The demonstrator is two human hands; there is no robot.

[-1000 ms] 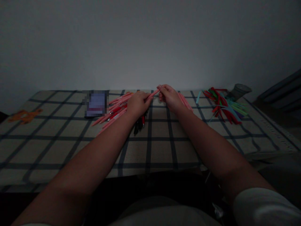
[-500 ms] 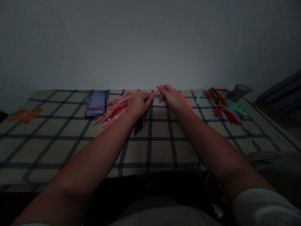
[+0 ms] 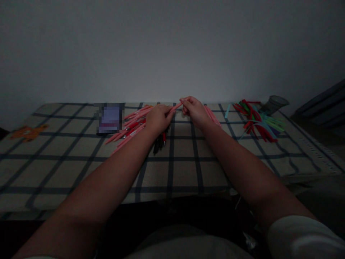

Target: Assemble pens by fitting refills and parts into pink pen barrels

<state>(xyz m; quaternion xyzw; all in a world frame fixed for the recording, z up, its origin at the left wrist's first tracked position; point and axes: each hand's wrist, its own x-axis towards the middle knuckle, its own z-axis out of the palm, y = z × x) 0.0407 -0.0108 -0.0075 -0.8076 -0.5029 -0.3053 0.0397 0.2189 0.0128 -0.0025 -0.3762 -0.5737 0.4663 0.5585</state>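
A slim pink pen [image 3: 176,106] stretches between my two hands above the far part of the table. My left hand [image 3: 157,118] is closed round its near end, and the fingertips of my right hand [image 3: 194,110] pinch the far end. Beneath and left of my left hand lies a loose pile of pink and red pens [image 3: 133,126]. Several black pens [image 3: 160,142] poke out below that hand, partly covered by it. Just right of my right hand, a small group of pink pens [image 3: 212,116] lies side by side, partly hidden by the wrist.
A checked cloth [image 3: 185,172] covers the table, which meets a wall at the back. A blurred-out phone-like object [image 3: 110,118] lies left, an orange cut-out shape [image 3: 29,132] farther left. Colourful strips [image 3: 256,122] and a tipped clear cup [image 3: 274,104] are at right.
Almost nothing differs. Both hands keep the same hold on the pink pen, and the view has shifted only very slightly.
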